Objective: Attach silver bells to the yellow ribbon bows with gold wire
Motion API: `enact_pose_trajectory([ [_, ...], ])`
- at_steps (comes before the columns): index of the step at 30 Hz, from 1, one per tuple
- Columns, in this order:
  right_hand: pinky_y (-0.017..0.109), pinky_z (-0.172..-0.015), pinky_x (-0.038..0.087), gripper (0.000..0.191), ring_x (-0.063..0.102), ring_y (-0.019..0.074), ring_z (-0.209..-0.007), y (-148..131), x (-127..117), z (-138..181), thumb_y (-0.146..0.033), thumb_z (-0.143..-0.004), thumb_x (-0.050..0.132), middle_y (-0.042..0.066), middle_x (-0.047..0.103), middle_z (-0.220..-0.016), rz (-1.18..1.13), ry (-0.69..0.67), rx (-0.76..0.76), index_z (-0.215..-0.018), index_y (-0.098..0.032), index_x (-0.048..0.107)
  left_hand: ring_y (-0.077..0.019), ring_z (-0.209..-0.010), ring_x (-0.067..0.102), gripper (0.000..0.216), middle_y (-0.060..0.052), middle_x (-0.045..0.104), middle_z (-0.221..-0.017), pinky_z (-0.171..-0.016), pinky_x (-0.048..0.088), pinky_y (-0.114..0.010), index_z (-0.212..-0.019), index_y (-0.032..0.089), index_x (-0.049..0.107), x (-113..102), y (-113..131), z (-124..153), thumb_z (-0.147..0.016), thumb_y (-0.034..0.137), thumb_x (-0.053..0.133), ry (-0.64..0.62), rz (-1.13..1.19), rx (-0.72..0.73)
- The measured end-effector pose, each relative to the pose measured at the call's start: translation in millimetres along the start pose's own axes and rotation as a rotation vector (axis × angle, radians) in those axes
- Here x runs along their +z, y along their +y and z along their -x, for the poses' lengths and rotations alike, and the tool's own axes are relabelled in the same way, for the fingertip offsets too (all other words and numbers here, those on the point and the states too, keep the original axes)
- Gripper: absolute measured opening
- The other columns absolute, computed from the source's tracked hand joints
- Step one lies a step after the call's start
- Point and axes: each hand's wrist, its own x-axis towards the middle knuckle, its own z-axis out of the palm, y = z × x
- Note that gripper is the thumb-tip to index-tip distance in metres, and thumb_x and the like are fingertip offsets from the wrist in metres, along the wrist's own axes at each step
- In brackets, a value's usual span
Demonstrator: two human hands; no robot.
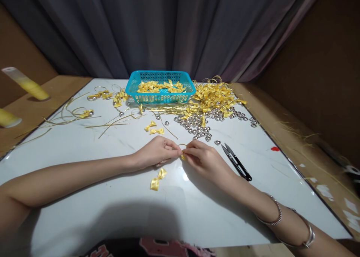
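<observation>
My left hand (161,151) and my right hand (207,160) meet fingertip to fingertip over the middle of the table, both closed in a pinch. Between them a thin gold cord (182,144) arches up in a small loop. Just under the fingertips shows a bit of yellow ribbon bow (183,157), mostly hidden by the fingers. A loose yellow satin bow (158,179) lies on the table below my left hand. Thread snips (236,162) with black handles lie to the right of my right hand. Two more bows (154,128) rest beyond my left hand.
A blue basket (161,98) with yellow bows stands at the back. Beside it are a heap of corded bows (215,95) and many silver heart beads (194,122). Cut gold cords (74,117) lie at left, near yellow ribbon spools (30,88). White scraps (324,191) lie at right.
</observation>
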Motion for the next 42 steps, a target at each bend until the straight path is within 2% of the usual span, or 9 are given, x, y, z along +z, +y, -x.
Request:
enact_pose_trajectory([
  [5, 0.024, -0.06, 0.042, 0.021, 0.057, 0.013, -0.067, 2, -1, -3, -0.006, -0.079, 0.049, 0.005, 0.063, -0.077, -0.122, 0.026, 0.049, -0.077, -0.013, 0.069, -0.0044, -0.032, 0.026, 0.018, 0.008, 0.036, -0.036, -0.034, 0.018, -0.019, -0.076, 0.013, 0.064, 1, 1, 0, -0.079, 0.029, 0.059, 0.011, -0.043, -0.002],
  [11, 0.023, -0.059, 0.043, 0.018, 0.058, 0.0129, -0.068, 3, 0, -4, -0.007, -0.079, 0.051, 0.004, 0.064, -0.076, -0.156, 0.07, 0.085, -0.077, -0.015, 0.067, -0.0046, -0.031, 0.027, 0.016, 0.008, 0.035, -0.037, -0.036, 0.016, -0.02, -0.077, 0.012, 0.065, -3, 4, -3, -0.077, 0.027, 0.06, 0.007, 0.065, -0.068],
  [16, 0.025, -0.058, 0.043, 0.024, 0.058, 0.0151, -0.068, -4, 10, 4, -0.014, -0.089, 0.042, 0.01, 0.062, -0.083, 0.092, 0.213, -0.063, -0.086, -0.009, 0.066, -0.0029, -0.035, 0.02, 0.015, 0.01, 0.028, -0.041, -0.039, 0.009, -0.021, -0.066, 0.013, 0.059, -8, 11, -6, -0.076, 0.024, 0.06, 0.004, 0.177, -0.14],
  [21, 0.024, -0.049, 0.037, 0.029, 0.057, 0.016, -0.064, -7, 19, 7, -0.013, -0.092, 0.037, 0.01, 0.063, -0.08, 0.418, 0.288, -0.165, -0.086, -0.009, 0.066, -0.0029, -0.039, 0.019, 0.028, 0.01, 0.026, -0.043, -0.04, 0.009, -0.022, -0.054, 0.015, 0.044, -11, 11, -9, -0.074, 0.024, 0.062, -0.01, 0.23, -0.141],
  [26, 0.024, -0.045, 0.032, 0.03, 0.052, 0.0136, -0.055, -7, 24, 6, -0.011, -0.091, 0.037, 0.008, 0.062, -0.073, 0.504, 0.322, -0.173, -0.085, -0.009, 0.066, -0.0029, -0.04, 0.016, 0.023, 0.01, 0.024, -0.044, -0.04, 0.008, -0.021, -0.055, 0.014, 0.047, -11, 12, -9, -0.073, 0.019, 0.06, 0.005, 0.274, -0.162],
  [31, 0.024, -0.045, 0.032, 0.031, 0.052, 0.0126, -0.053, -9, 26, 6, -0.014, -0.091, 0.038, 0.007, 0.061, -0.074, 0.385, 0.264, -0.081, -0.078, -0.01, 0.066, -0.0025, -0.041, 0.016, 0.015, 0.01, 0.025, -0.045, -0.039, 0.008, -0.019, -0.06, 0.01, 0.054, -9, 17, -9, -0.074, 0.013, 0.057, 0.055, 0.348, -0.216],
  [34, 0.025, -0.048, 0.035, 0.029, 0.053, 0.0135, -0.057, -12, 22, 5, -0.016, -0.09, 0.039, 0.008, 0.06, -0.078, 0.279, 0.203, -0.016, -0.083, -0.011, 0.066, -0.0024, -0.041, 0.016, 0.011, 0.009, 0.025, -0.046, -0.039, 0.008, -0.018, -0.061, 0.008, 0.058, -9, 19, -9, -0.071, 0.012, 0.059, 0.075, 0.372, -0.221],
  [38, 0.025, -0.056, 0.04, 0.026, 0.055, 0.0132, -0.062, -14, 13, 4, -0.015, -0.087, 0.041, 0.008, 0.06, -0.087, 0.047, 0.094, 0.087, -0.091, -0.013, 0.067, -0.0022, -0.042, 0.017, 0.007, 0.007, 0.031, -0.048, -0.039, 0.008, -0.019, -0.067, 0.007, 0.065, -10, 19, -10, -0.068, 0.013, 0.063, 0.078, 0.36, -0.209],
  [42, 0.025, -0.059, 0.041, 0.027, 0.056, 0.0134, -0.068, -12, 8, 1, -0.008, -0.082, 0.043, 0.007, 0.06, -0.088, -0.166, 0.063, 0.139, -0.085, -0.015, 0.068, -0.0027, -0.041, 0.016, 0.011, 0.008, 0.029, -0.046, -0.039, 0.009, -0.02, -0.072, 0.007, 0.068, -11, 13, -11, -0.07, 0.017, 0.063, 0.059, 0.303, -0.167],
])
